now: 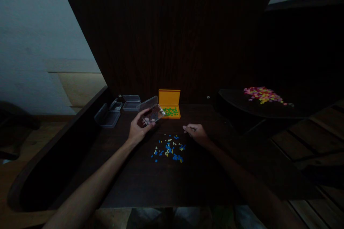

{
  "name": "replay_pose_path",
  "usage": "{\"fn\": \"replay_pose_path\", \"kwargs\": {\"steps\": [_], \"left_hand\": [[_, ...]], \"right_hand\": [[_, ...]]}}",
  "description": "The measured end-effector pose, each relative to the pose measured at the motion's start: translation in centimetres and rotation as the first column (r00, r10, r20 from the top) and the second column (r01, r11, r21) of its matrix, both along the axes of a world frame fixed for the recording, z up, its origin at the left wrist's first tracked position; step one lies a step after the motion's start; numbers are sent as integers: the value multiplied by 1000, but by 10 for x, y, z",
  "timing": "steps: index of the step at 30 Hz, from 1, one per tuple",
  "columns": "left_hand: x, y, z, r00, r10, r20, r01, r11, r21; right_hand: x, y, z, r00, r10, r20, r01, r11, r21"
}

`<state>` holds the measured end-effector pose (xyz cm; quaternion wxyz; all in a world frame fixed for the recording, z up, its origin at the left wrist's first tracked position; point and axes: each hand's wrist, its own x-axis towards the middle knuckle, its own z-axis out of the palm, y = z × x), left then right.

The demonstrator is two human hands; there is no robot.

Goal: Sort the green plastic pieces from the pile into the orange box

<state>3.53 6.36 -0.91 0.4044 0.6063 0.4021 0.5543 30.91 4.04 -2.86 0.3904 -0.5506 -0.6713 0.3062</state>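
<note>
My left hand (pixel 139 127) grips a clear plastic box (pixel 153 113) with its hinged lid raised, tilted above the dark table. Some small dark bits seem to lie inside it. My right hand (pixel 197 132) hovers to the right, its fingers closed in a pinch; what they hold, if anything, I cannot make out. Between and below the hands lies a loose scatter of small blue, yellow and cream pieces (pixel 169 149). Just behind the clear box stands an opened orange box (pixel 169 96) with small green pieces (pixel 171 111) in it.
Several opened clear boxes, one of them a larger clear box (pixel 109 118), stand at the back left by the raised side panel (pixel 67 139). A pile of pink, red and yellow pieces (pixel 263 94) sits on a dark shelf (pixel 233 102) at right. A dark upright panel (pixel 172 35) closes the back.
</note>
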Motion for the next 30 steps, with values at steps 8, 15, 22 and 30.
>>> {"fn": "replay_pose_path", "kwargs": {"steps": [8,15,22,30], "left_hand": [[-1,4,-2,997,78,-10,-78,997,16],[2,4,-3,996,83,-12,-82,996,30],[0,14,-11,967,237,95,-228,969,-99],[9,23,-13,949,315,7,-306,927,-215]], "right_hand": [[-1,1,0,1000,6,8,-6,1000,2],[-1,0,3,1000,19,-5,-20,1000,-6],[1,4,0,998,10,-57,-12,999,-34],[-2,3,0,995,5,-95,-12,998,-67]]}}
